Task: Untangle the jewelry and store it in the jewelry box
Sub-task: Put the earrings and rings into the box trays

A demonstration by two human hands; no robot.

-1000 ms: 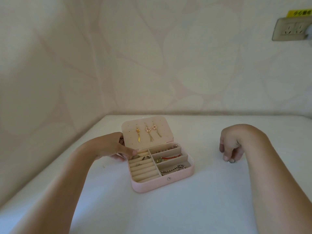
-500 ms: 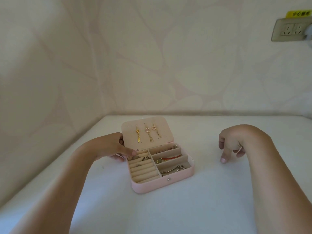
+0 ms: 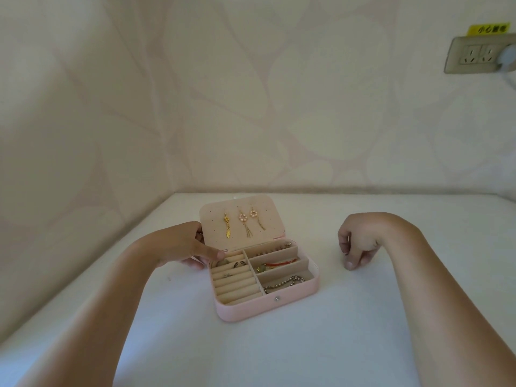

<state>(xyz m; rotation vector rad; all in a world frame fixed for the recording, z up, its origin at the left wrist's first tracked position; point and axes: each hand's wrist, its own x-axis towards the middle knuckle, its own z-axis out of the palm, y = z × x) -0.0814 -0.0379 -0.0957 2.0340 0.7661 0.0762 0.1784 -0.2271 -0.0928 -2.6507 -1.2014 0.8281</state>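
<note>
Your right hand (image 3: 358,243) is curled with its fingers drawn in above the bench (image 3: 307,344), well to the right of the jewelry box (image 3: 266,303). A thin ring-like glint shows at the fingers, but it is too small to confirm, so you cannot tell whether this grip pinches anything. One fingertip points down, close to the bench surface.

Your left hand (image 3: 181,245) rests against the left rear corner of the box. Its grip is pressed on the box: the thumb lies over the near-left rim by the ring rolls, and the fingers sit behind the open lid (image 3: 240,222).

The box stands open on the bench between your hands. Three earrings (image 3: 243,223) hang on the upright lid panel. The ring rolls (image 3: 234,283) fill the left half and carry a few small rings. The right half has three compartments: small studs at the rear, a red cord piece (image 3: 279,264) in the middle, and a bead chain (image 3: 284,283) in front.
</note>
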